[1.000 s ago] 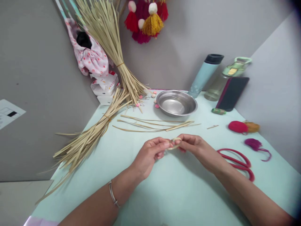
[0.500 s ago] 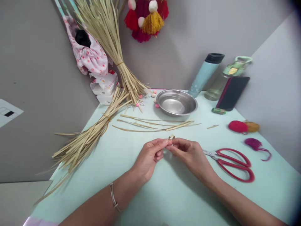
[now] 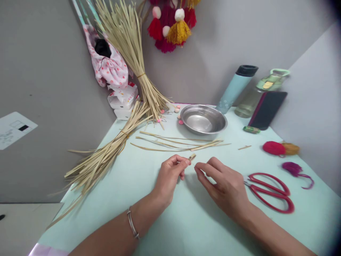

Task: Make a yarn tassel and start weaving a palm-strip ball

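Between thumb and forefinger, my left hand [image 3: 170, 174] pinches a small loop of straw [image 3: 192, 156] above the middle of the table. Just to its right, my right hand [image 3: 222, 179] has its thumb and forefinger pressed close together; a thin strand seems to run from the loop to these fingertips, too fine to make out well. Several loose straw strips [image 3: 170, 143] lie behind the hands. Red-handled scissors [image 3: 274, 192] rest at the right, their blades partly hidden behind my right hand.
A steel bowl [image 3: 204, 121] stands at the back, near a blue bottle [image 3: 236, 89], a green bottle [image 3: 255, 96] and a leaning phone [image 3: 268, 110]. Straw bundles [image 3: 106, 153] are at the left. Red yarn [image 3: 273, 148] and purple yarn [image 3: 292, 168] lie at the right.
My right hand has moved away to the right from my left fingertips. My left hand still pinches the straw loop. The whole view has shifted slightly.
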Motion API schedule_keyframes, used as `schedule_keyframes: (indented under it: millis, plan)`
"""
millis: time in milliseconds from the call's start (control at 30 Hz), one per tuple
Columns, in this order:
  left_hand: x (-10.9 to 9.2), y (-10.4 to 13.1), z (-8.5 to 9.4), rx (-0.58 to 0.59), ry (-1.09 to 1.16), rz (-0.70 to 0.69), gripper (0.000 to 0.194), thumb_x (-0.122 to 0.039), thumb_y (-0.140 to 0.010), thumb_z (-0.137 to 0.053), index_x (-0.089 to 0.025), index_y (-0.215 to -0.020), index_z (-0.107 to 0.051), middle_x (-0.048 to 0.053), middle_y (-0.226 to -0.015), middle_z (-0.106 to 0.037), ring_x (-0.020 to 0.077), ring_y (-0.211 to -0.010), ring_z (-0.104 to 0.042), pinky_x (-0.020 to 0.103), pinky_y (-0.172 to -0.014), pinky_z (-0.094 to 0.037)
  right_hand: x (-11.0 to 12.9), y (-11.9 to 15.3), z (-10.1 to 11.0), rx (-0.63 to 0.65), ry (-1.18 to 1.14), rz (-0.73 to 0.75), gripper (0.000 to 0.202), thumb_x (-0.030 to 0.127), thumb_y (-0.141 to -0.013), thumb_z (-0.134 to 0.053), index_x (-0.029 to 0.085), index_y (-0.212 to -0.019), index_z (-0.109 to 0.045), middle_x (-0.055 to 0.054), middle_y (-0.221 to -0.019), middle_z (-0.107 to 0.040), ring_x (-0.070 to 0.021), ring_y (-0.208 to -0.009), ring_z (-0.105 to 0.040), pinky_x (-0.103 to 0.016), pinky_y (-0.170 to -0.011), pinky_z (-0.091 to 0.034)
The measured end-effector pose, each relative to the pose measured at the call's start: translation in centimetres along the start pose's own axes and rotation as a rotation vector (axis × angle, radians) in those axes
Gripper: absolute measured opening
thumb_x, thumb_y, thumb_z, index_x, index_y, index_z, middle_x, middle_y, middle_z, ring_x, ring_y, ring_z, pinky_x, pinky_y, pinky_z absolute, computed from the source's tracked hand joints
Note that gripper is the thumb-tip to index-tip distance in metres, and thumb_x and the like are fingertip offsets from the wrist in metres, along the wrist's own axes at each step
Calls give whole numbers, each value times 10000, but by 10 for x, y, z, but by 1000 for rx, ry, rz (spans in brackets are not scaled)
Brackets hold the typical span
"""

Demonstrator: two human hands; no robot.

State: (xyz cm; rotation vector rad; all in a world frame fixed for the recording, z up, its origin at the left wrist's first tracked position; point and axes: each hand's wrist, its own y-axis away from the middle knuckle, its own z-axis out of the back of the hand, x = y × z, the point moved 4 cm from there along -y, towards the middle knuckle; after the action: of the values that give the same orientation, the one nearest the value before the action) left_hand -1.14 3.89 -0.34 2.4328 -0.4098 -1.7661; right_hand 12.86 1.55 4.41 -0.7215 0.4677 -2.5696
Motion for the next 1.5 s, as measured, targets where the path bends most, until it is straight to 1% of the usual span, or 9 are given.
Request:
schedule_keyframes:
  millis: [233, 433, 533, 600, 767, 1000, 1133, 1300, 1500]
  plan:
    - [-4, 4, -6, 41, -290, -201, 134, -257, -829, -590, -174, -724, -585, -10, -787, -568, 91, -601, -487, 230, -595, -401, -1, -6, 3, 77, -422, -108, 129, 217, -904, -535, 220, -815, -627, -70, -976, -614, -149, -703, -550, -269, -570, -439]
    - [-5, 12, -14, 166, -429, -391, 55, -171, -844, -573, -186, -847, -626, 20, -903, -569, 124, -785, -539, 234, -724, -432, -22, -9, 1, 161, -820, -437, 142, 307, -876, -606, 201, -785, -632, -12, -742, -633, -142, -667, -544, -262, -617, -450]
    - [-5, 11, -16, 295, -383, -336, 161, -164, -814, -624, -200, -969, -647, 27, -966, -570, 123, -807, -539, 255, -790, -446, -33, -10, 3, 147, -948, -505, 124, 290, -860, -621, 200, -775, -634, -8, -754, -637, -124, -647, -519, -247, -595, -425]
    - [-5, 9, -15, 387, -289, -227, 204, -191, -799, -657, -203, -1003, -650, 34, -991, -571, 125, -817, -542, 264, -784, -457, -37, -11, 4, 147, -1002, -531, 114, 254, -839, -628, 197, -741, -621, -7, -753, -629, -117, -631, -505, -243, -583, -414]
    - [-6, 7, -14, 607, -171, 41, 242, -296, -770, -715, -183, -980, -674, 24, -814, -599, 124, -719, -550, 267, -703, -464, -38, -10, 7, 215, -1056, -560, 160, 262, -808, -623, 195, -674, -565, 3, -661, -580, -111, -561, -456, -247, -533, -398]
    - [-6, 2, -8, 451, -193, 2, 218, -348, -786, -688, -158, -892, -686, 34, -780, -621, 124, -651, -571, 258, -631, -466, -36, -9, 6, 319, -1062, -492, 219, 328, -829, -622, 197, -666, -555, -1, -674, -592, -117, -556, -478, -265, -544, -415]
    - [-6, 2, -9, 475, -238, 8, 238, -370, -818, -648, -167, -933, -694, 20, -735, -596, 123, -639, -557, 258, -627, -457, -37, -8, 4, 338, -1089, -482, 212, 311, -840, -631, 193, -674, -571, 6, -682, -598, -113, -565, -485, -261, -560, -411]
    - [2, 7, -14, 442, -365, -49, 255, -365, -696, -775, -207, -890, -729, 4, -849, -518, 99, -658, -482, 239, -621, -425, -35, -6, 1, 340, -1147, -488, 195, 291, -853, -635, 194, -691, -587, 10, -697, -604, -112, -591, -492, -255, -579, -411]
    - [-1, 6, -13, 414, -460, -123, 124, -290, -793, -653, -184, -733, -677, 0, -827, -530, 113, -712, -477, 236, -662, -384, -33, -2, -3, 517, -1104, -460, 191, 313, -888, -608, 180, -753, -631, -13, -709, -619, -126, -624, -504, -268, -614, -412]
